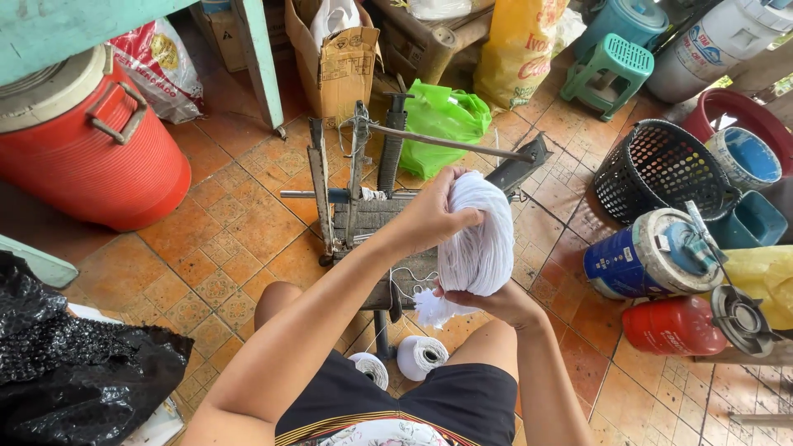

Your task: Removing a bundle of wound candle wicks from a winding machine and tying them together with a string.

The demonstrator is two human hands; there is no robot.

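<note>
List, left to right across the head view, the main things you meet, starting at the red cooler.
Red cooler → metal winding frame → left hand → white yarn bundle → black basket → blue bucket.

White yarn bundle (477, 239), thick looped skein, held upright btwn both hands, frayed tail ends hanging at bottom

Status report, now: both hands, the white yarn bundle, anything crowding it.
Left hand grips white yarn bundle at top; right hand holds its bottom. Bundle up over metal winding frame. Two white spools on floor by the knees.
</note>
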